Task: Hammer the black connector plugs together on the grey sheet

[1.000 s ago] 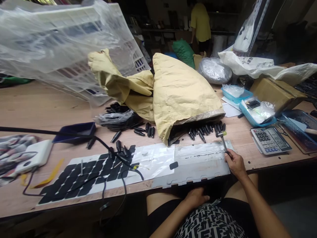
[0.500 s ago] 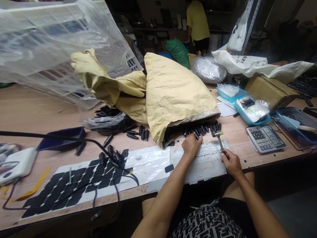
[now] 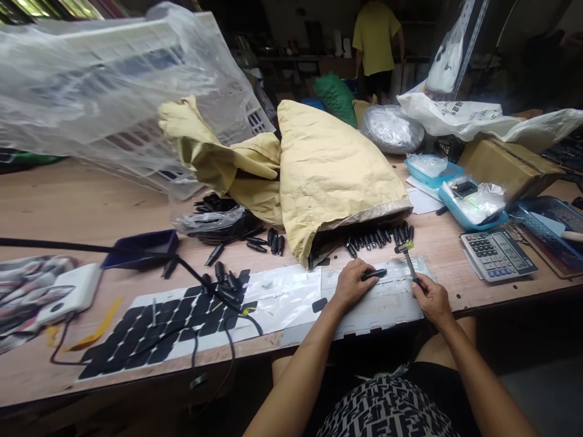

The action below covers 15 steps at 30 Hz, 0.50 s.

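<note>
My left hand is closed round one end of a black tapered tube-like piece, which lies nearly level over the clear-covered pad. In my right hand is a small hammer with a metal shaft, gripped by its dark handle. Its head points away from me, near several black pieces lined up at the mouth of a tan sack. What is inside the sack is mostly hidden in shadow.
A calculator and blue baskets stand at the right. At the left are a navy tray, a black cable and a sheet of black patches. A person in a yellow shirt stands behind.
My left hand has drawn back from the row at the sack's mouth, bringing a black piece over the pad. My right hand still holds the hammer in about the same place. The view has shifted slightly.
</note>
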### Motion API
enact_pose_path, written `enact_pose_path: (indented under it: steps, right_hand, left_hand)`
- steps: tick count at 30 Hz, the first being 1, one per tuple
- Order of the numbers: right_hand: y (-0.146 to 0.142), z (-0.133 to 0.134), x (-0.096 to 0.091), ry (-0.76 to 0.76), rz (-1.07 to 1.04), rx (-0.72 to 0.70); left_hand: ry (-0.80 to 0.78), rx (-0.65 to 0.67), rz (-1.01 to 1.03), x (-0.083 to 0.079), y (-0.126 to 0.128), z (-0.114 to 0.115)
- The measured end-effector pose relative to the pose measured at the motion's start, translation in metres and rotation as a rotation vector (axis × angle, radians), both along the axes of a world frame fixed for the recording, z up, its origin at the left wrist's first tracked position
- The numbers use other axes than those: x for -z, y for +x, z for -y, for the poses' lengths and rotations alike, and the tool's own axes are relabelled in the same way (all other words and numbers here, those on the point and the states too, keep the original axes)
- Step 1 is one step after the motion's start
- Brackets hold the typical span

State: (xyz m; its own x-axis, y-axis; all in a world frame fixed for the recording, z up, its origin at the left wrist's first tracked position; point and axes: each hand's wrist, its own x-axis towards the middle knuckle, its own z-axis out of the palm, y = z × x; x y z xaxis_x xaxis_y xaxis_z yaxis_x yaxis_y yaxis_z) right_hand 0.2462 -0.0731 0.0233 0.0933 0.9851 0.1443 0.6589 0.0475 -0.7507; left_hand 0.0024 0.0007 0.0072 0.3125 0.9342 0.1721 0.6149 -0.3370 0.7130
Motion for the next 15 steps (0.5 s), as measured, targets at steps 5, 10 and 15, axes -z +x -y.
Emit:
enact_pose_path:
  steps: [5,10,15]
  right_hand:
    - [-0.015,0.017,-0.01,0.024,0.021,-0.038]
    - [-0.025,0.025,-0.017,-0.003,0.08,-0.106]
    - [-0.025,0.024,-0.018,0.044,0.115,-0.099]
  left_hand:
    - [-0.018,0.009,0.036,0.005,0.0,-0.004]
    - [-0.045,-0.009,0.052,0.006,-0.001,-0.005]
    - [-0.056,-0.016,0.098,0.006,0.0,-0.006]
